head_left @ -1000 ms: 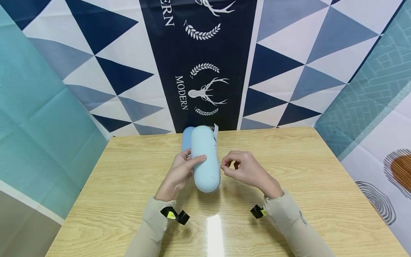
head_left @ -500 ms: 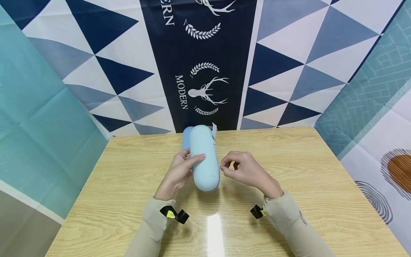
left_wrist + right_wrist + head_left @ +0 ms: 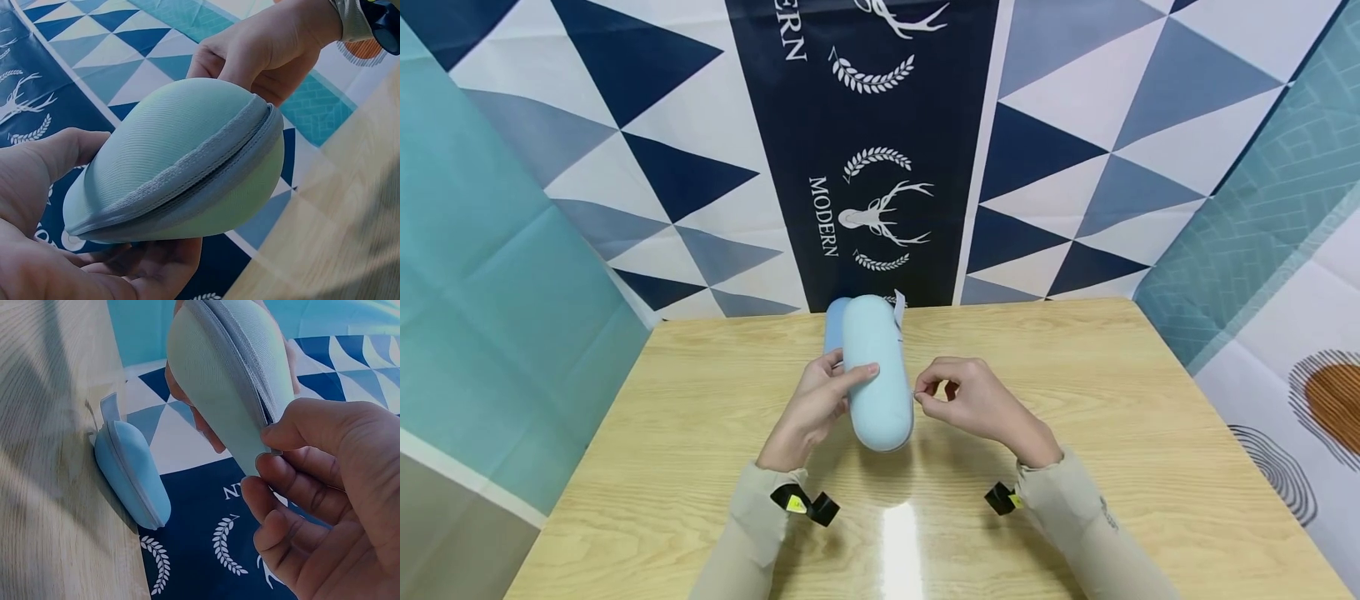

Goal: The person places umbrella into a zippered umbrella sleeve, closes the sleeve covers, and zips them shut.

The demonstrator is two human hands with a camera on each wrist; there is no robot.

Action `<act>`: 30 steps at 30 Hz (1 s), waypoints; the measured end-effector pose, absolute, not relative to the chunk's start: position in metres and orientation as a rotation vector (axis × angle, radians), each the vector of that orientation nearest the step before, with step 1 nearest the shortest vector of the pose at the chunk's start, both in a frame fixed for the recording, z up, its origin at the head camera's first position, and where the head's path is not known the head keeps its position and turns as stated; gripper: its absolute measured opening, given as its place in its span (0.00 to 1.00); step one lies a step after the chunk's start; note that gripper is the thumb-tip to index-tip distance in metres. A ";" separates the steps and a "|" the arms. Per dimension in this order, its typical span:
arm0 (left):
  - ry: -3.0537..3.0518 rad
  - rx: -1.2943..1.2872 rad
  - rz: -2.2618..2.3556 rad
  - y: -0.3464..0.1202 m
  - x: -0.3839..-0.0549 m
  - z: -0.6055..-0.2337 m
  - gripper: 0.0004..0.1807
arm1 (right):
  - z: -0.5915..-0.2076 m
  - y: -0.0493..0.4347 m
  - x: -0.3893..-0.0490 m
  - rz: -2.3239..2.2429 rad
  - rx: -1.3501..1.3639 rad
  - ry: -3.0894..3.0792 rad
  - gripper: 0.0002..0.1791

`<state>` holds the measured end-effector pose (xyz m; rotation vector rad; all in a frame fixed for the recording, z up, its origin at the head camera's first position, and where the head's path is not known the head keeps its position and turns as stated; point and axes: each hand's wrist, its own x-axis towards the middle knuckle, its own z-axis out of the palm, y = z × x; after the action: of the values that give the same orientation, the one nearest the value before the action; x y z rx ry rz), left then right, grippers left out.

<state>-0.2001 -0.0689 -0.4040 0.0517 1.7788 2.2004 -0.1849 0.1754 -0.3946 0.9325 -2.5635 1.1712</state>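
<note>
A pale mint, hard zippered case (image 3: 877, 392), shaped like a glasses case, is held above the table. My left hand (image 3: 811, 408) grips it from the left, thumb on top and fingers underneath. In the left wrist view, a grey zipper (image 3: 206, 172) runs along the case's rim, with a dark narrow gap between its two tapes. My right hand (image 3: 973, 396) is at the case's right edge. Seen from the right wrist, its thumb and forefinger pinch the small zipper pull (image 3: 275, 452), mostly covered by the fingertips.
A second, bluer zippered case (image 3: 134, 472) stands at the table's back edge, partly hidden behind the held case in the head view. A pale strap (image 3: 110, 407) sticks up from its end. A patterned cloth wall (image 3: 700, 167) rises behind the wooden table (image 3: 700, 467).
The mint case and left hand have shifted very slightly left. The right hand keeps its pinch at nearly the same spot.
</note>
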 end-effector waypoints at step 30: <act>1.809 0.053 2.158 -0.066 -0.198 -0.399 0.40 | -0.395 0.179 -0.182 1.146 0.937 -2.579 0.08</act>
<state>-0.1977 -0.0658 -0.3992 0.0528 1.8086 2.1583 -0.1819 0.1790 -0.3945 0.9366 -2.5788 1.1460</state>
